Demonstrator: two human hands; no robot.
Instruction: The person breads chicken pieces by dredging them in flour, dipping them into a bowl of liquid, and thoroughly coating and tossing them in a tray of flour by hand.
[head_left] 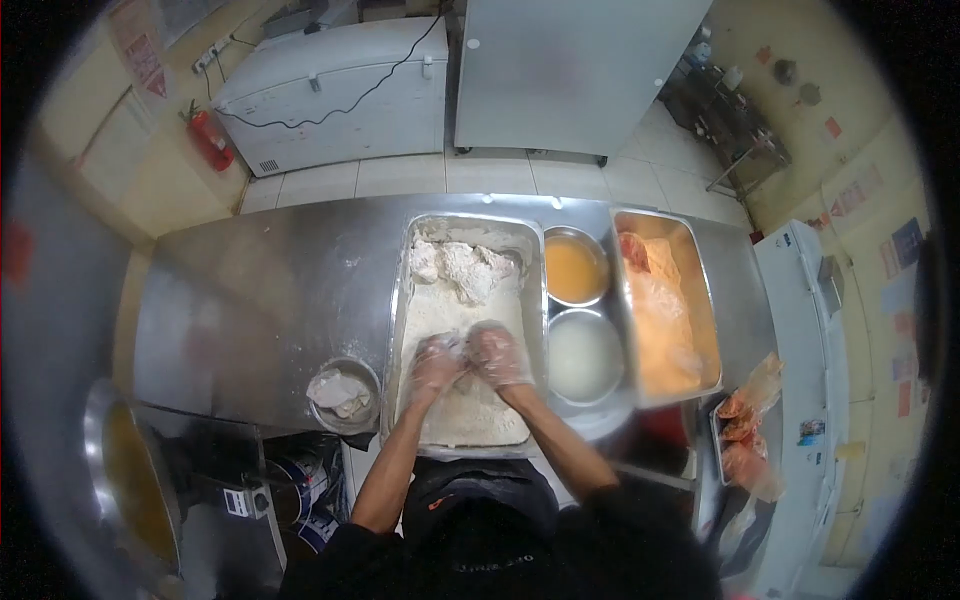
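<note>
A long metal tray (399, 300) of flour (430, 318) lies on the steel counter in front of me. Both my hands are down in the flour, side by side, in thin clear plastic gloves. My left hand (436, 366) and my right hand (494, 356) nearly meet at the middle of the tray. Their fingers are blurred and partly buried, so what lies between them, if anything, is hidden. Beyond them, flour-coated pieces that look like chicken (468, 270) rest in a heap at the tray's far end.
Right of the tray stand a bowl of orange liquid (575, 265), a bowl of whitish liquid (583, 358) and a tray of orange-coated food (662, 315). A small bowl (370, 410) with a white lump sits left. Bagged reddish food (745, 430) lies at far right.
</note>
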